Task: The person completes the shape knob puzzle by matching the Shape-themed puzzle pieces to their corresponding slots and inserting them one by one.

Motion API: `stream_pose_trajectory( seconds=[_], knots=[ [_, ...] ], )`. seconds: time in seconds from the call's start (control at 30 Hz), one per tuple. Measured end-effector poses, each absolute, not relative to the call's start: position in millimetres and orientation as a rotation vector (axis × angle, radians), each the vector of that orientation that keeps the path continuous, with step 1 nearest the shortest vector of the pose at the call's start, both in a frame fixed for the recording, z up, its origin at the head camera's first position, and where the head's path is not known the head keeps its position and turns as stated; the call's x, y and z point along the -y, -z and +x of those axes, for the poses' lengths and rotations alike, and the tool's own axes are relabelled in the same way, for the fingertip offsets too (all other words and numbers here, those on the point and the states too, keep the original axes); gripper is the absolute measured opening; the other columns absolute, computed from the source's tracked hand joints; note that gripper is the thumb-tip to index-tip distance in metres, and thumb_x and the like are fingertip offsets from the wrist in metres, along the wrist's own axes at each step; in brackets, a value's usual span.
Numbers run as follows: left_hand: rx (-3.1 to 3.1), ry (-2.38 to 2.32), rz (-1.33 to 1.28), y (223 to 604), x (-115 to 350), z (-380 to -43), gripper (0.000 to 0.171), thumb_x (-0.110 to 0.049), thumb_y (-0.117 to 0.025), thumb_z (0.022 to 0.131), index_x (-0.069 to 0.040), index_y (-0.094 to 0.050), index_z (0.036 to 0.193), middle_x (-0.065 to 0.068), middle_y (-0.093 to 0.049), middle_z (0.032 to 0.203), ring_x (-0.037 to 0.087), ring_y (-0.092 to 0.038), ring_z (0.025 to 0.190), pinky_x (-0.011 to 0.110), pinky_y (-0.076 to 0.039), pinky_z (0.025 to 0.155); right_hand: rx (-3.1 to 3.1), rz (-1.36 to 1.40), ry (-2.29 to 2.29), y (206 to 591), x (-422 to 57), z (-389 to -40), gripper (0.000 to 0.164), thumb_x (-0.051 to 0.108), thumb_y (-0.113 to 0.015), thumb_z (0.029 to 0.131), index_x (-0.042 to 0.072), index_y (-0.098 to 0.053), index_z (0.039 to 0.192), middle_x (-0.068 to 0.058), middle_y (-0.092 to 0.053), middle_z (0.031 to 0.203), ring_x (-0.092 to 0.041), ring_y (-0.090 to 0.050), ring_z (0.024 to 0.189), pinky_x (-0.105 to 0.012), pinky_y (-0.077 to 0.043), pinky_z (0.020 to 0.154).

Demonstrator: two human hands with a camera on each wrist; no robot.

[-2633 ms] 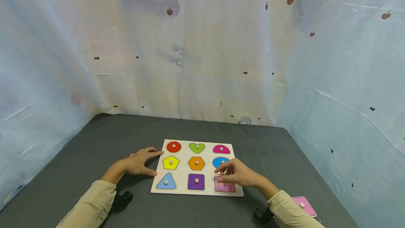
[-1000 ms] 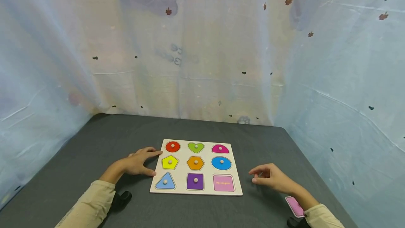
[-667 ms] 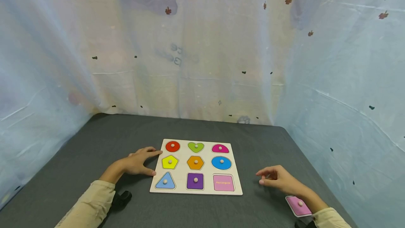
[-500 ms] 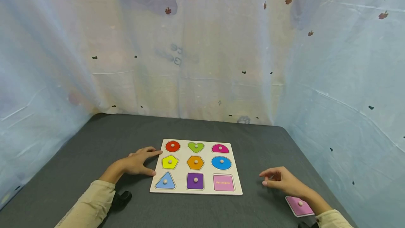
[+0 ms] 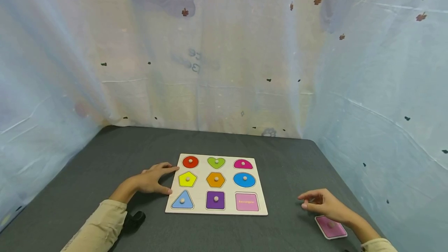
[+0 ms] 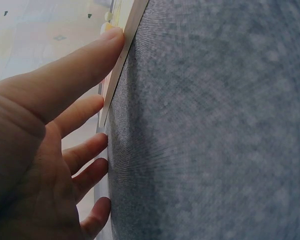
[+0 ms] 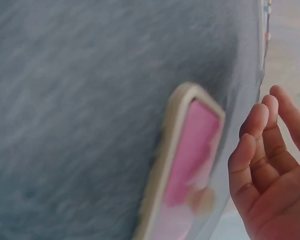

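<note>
A white wooden shape puzzle board point(image 5: 202, 195) lies flat on the dark grey table. Knobbed pieces fill its slots, except the pink rectangular slot point(image 5: 247, 206), where only the printed bottom shows. My left hand point(image 5: 151, 179) touches the board's left edge with thumb and forefinger, the fingers spread, as the left wrist view also shows. To the right, a pink rectangle puzzle piece point(image 5: 326, 228) with a knob lies on the table. Just above it hovers my right hand point(image 5: 327, 204), fingers loosely bent and holding nothing. In the right wrist view the piece point(image 7: 194, 150) sits apart from the fingers.
The dark grey table point(image 5: 217, 232) runs back to a pale patterned curtain point(image 5: 224, 69), which also hangs along both sides. A black strap part point(image 5: 134, 221) shows at the left wrist. Grey tabletop separates the board from the loose piece.
My right hand has left the board's rectangular slot and moved right and nearer, over the pink rectangle puzzle piece. The left hand has stayed at the board's edge.
</note>
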State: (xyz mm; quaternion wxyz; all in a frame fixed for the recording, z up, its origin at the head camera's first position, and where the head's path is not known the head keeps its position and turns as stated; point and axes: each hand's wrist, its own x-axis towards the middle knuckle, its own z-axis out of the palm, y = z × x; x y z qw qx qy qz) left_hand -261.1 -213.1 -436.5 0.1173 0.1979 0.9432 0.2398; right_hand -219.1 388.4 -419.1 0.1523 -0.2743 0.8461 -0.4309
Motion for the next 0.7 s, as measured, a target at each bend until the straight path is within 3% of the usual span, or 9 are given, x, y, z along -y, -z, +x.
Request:
stream_pose_trajectory(
  seconds=[0.13,0.37,0.7],
  knots=[
    [-2.758,-0.707,0.576,435,213,-260,0.087,-0.044,-0.082,0.083,-0.013,-0.043,0.154,0.026,-0.036,0.155,0.053,-0.033,0.141,0.077,-0.028,0.1,-2.38,-0.773,1.264,424,-399,-219,0.035,0.005,-0.053,0.103,-0.018,-0.057,0.128,0.006,-0.068,0.099,-0.004,-0.069,0.089,-0.03,-0.06,0.074],
    [-2.754,-0.71,0.575,434,212,-259,0.087,-0.044,-0.082,0.083,-0.013,-0.043,0.154,0.026,-0.035,0.155,0.053,-0.032,0.142,0.078,-0.027,0.101,-2.392,-0.748,1.27,429,-418,-217,0.032,0.004,-0.054,0.103,-0.019,-0.06,0.124,-0.007,-0.073,0.113,0.0,-0.068,0.094,-0.029,-0.061,0.075],
    [-2.753,-0.726,0.576,432,212,-258,0.087,-0.043,-0.082,0.082,-0.012,-0.043,0.154,0.026,-0.036,0.155,0.053,-0.033,0.141,0.078,-0.026,0.1,-2.349,-0.708,1.263,425,-444,-208,0.032,0.0,-0.053,0.101,-0.023,-0.056,0.123,0.007,-0.071,0.105,0.003,-0.064,0.085,-0.024,-0.056,0.07]
  ],
)
